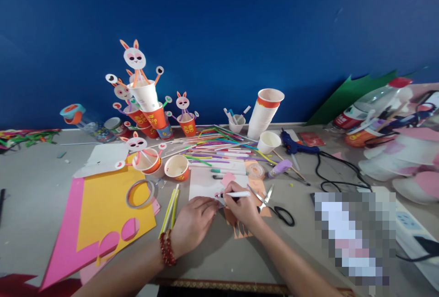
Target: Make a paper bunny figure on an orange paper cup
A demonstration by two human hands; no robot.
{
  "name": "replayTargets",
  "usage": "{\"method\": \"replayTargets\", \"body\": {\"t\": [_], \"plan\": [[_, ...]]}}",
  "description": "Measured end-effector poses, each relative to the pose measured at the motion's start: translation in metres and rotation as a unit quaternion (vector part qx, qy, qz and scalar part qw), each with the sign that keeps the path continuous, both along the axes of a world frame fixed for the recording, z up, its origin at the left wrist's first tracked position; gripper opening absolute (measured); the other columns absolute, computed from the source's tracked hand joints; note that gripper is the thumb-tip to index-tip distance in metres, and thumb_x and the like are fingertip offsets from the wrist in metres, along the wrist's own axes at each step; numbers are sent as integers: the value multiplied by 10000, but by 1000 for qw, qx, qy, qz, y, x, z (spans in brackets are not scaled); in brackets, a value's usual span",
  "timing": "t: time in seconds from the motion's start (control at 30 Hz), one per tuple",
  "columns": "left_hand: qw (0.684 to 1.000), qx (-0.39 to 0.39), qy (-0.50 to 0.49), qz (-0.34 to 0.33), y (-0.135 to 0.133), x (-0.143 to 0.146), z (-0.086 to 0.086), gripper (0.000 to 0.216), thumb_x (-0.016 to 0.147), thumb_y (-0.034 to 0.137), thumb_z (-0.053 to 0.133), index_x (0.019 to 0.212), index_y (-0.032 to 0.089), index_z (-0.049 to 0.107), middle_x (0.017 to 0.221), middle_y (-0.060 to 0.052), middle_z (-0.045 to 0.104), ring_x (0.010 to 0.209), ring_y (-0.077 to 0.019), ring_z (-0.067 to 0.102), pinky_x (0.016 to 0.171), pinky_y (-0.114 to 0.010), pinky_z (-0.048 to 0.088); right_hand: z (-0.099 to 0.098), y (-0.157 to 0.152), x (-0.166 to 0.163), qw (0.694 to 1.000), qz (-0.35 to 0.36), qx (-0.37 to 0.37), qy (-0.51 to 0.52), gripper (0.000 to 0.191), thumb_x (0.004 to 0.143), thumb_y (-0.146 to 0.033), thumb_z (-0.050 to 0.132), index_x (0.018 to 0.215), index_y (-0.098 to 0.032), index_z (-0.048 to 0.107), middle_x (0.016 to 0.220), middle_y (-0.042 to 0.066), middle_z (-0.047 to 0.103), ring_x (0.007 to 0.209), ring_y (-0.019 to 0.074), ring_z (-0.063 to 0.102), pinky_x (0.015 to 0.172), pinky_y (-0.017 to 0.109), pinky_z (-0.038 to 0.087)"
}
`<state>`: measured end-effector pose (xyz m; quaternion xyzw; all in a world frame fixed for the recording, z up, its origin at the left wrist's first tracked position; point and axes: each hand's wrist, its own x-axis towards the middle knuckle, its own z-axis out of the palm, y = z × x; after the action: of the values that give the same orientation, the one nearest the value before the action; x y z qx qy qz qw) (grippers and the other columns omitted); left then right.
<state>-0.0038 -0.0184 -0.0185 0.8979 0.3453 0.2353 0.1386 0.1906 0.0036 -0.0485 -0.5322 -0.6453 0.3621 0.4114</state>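
Note:
My right hand (243, 205) is closed round a white marker pen (238, 194), its dark tip pointing left. The tip meets a small pale piece of paper (221, 201) with a pink mark. My left hand (195, 220), with a red bead bracelet at the wrist, has its fingers together at that piece and steadies it; its fingertips are partly hidden. Beneath and behind lies a white sheet (200, 187) with a pink scrap (228, 178) on it. Orange cut paper (240, 229) sits under my right hand. Black-handled scissors (283, 215) lie open just right of it.
Rabbit-faced paper cups (147, 162) stand at the back left, near a stack of cups (264, 114). Yellow card (113, 196) with a tape roll (140, 193) lies left. Straw-like sticks (219, 146) spread behind. A blue glue gun (298, 145) and its cord lie right.

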Motion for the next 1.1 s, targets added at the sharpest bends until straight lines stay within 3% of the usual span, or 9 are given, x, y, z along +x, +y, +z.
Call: {"method": "replayTargets", "body": {"t": [1.1], "plan": [[1000,1,11,0,1,1,2,308,931,112,485,1212,168,601,1114,-89,726,1055,-234,662,903,-407,567,-1,0,0,1000,8,-8,-24,125,798,-187,507,681,-228,494,599,-30,585,563,144,525,557,231,380]]}}
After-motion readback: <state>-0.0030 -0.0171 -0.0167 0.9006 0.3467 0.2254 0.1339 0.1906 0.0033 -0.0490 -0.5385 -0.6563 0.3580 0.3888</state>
